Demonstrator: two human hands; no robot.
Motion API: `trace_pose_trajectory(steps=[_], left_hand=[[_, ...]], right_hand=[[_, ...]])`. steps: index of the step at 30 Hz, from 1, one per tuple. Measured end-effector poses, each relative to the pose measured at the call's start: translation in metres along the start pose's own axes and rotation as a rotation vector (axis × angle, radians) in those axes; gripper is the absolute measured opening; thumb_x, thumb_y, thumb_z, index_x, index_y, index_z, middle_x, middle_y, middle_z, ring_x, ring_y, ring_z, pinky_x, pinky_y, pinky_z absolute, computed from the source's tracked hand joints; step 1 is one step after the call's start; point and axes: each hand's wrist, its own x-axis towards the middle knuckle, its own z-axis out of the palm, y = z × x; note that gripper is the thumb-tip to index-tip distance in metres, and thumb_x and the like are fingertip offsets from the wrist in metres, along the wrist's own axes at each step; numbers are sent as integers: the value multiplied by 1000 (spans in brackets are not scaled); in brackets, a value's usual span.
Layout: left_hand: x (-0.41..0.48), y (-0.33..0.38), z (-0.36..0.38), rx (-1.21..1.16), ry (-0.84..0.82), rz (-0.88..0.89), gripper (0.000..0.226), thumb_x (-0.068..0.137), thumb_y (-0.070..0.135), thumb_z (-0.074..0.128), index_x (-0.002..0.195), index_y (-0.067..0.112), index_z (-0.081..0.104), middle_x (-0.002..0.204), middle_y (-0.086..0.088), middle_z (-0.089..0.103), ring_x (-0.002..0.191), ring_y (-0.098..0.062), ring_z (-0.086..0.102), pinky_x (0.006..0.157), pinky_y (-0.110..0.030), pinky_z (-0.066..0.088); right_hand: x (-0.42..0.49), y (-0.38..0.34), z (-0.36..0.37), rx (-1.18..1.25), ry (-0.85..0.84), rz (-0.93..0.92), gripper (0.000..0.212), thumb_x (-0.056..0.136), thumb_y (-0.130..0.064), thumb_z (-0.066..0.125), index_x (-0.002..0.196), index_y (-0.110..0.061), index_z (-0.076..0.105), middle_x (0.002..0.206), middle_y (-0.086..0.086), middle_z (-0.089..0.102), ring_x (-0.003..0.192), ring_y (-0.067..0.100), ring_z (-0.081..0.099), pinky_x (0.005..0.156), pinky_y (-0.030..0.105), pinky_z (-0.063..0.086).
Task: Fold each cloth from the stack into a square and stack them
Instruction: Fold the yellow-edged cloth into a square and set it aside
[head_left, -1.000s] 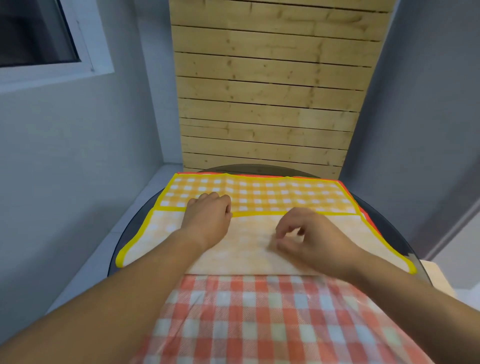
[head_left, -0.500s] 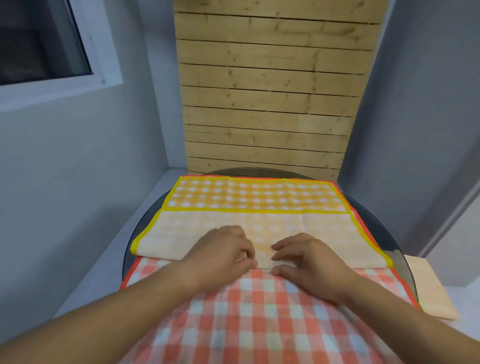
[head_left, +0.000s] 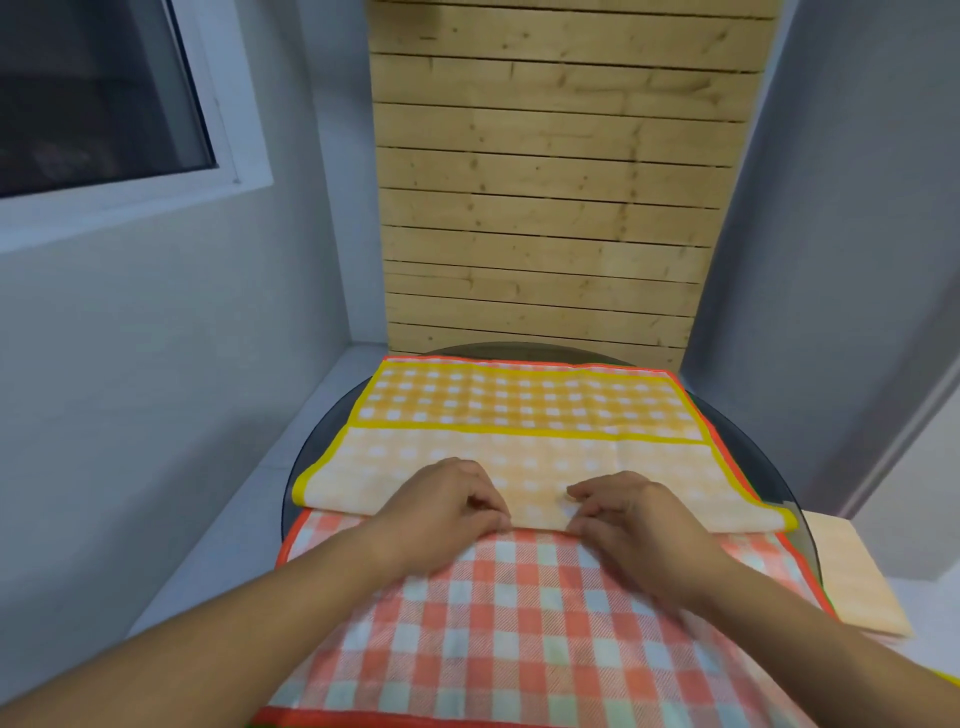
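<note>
A yellow checked cloth (head_left: 524, 415) with a yellow border lies across the far half of the round table, its near part folded over so the pale back faces up. Under it spreads a red checked cloth (head_left: 519, 623) that reaches toward me. My left hand (head_left: 441, 512) and my right hand (head_left: 628, 514) sit side by side at the middle of the yellow cloth's near folded edge. The fingers of both hands are curled and pinch that fold.
The dark round glass table (head_left: 779, 499) stands in a corner between grey walls, with a wooden slat panel (head_left: 550, 208) behind it. A pale folded cloth (head_left: 852, 582) lies at the table's right side. A window (head_left: 98, 93) is at the upper left.
Both hands came back from the middle of the folded flap to its near edge and closed on the fold. The camera tilted, so more of the red cloth shows.
</note>
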Motion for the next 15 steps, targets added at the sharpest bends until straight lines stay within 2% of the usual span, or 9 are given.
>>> trace_pose_trajectory(steps=[2,5,9,12,15], left_hand=[[-10,8,-3,-31,-6,13,9,91,31,71,90,28,79,94,15,65,99,-1,57,91,-30,50],[-33,23,-5,-45,-8,20,9,91,31,70,90,28,79,94,15,65,96,0,59,89,-27,50],[-61,34,3,50,-29,18,14,92,40,66,93,32,77,100,18,62,101,1,54,94,-27,45],[-69,39,11,191,-54,-11,27,95,54,54,108,36,69,131,19,50,128,-1,38,113,-28,27],[-71,37,23,264,-66,-91,41,100,56,41,135,35,49,159,9,26,150,-8,10,122,-31,6]], right_hand=[[-13,-6,-6,-5,-2,-5,11,88,-34,67,83,-34,77,111,-27,60,109,-14,46,93,13,41],[-35,-15,-12,-35,-13,-27,12,88,-35,66,81,-34,76,112,-28,61,108,-21,42,85,0,34],[-59,-23,-9,-62,-74,20,11,86,-39,68,81,-34,76,112,-30,59,105,-21,41,80,-2,31],[-64,-28,0,-104,-119,55,19,86,-48,64,85,-32,74,111,-27,59,103,-10,45,84,4,34],[-58,-33,5,-147,-26,56,25,88,-54,58,92,-31,69,103,-21,61,102,4,50,88,21,42]])
